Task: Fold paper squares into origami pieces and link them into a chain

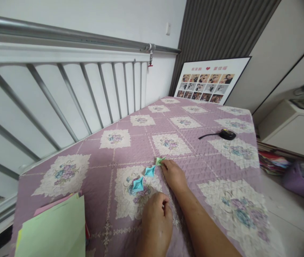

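Note:
My right hand [173, 174] reaches forward over the table, its fingertips pinching the edge of a small green folded paper piece [159, 161]. Two blue folded paper pieces, one nearer the green piece [149, 171] and one closer to me [138, 184], lie in a slanting row with it on the cloth. Each has pointed ends and a raised middle. Just below that row, my left hand [157, 213] rests with its fingers curled in, and nothing shows in it.
A stack of coloured paper [54, 228], light green on top, lies at the front left of the flowered purple tablecloth [130, 146]. A black tape measure [227, 134] with a strap sits at the right. A radiator [93, 92] borders the left side; a photo board [207, 80] leans behind.

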The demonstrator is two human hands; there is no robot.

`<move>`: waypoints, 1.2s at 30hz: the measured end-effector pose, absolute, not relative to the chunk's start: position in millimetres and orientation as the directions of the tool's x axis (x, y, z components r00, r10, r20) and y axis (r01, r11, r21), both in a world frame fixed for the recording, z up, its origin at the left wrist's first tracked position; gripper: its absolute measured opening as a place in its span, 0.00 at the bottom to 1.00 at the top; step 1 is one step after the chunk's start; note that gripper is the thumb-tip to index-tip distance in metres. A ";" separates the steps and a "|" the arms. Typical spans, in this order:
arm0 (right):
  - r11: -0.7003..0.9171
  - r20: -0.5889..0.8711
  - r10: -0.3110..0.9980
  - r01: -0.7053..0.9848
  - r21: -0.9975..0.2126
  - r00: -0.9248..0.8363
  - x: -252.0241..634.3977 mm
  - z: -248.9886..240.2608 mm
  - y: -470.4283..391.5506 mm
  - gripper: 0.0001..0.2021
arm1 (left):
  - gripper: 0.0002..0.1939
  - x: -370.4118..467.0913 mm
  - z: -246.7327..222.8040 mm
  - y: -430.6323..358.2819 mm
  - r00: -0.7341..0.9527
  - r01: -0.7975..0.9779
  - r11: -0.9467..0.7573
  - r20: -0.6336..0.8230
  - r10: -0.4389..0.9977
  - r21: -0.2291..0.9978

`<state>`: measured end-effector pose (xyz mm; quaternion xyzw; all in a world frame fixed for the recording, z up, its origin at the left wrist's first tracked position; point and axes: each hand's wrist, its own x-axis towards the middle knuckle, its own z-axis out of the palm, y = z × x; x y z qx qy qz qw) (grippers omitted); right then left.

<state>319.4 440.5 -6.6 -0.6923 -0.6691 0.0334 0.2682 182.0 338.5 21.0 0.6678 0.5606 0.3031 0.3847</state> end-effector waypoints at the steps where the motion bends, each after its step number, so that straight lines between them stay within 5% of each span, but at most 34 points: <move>1: 0.040 0.314 0.944 0.908 -0.418 0.104 319.4 -7.0 441.0 0.09 | 0.10 182.2 20.5 338.5 0.185 0.517 -0.078 -0.023 0.982 0.852; 20: 0.071 0.410 0.882 0.794 -0.604 0.233 329.9 -19.5 449.4 0.10 | 0.10 181.0 26.1 338.0 0.192 0.529 -0.067 -0.042 0.981 0.846; 36: 0.229 0.480 0.876 0.835 -0.501 0.048 324.9 -13.3 448.3 0.08 | 0.11 180.7 29.7 338.2 0.195 0.535 -0.056 -0.059 0.979 0.843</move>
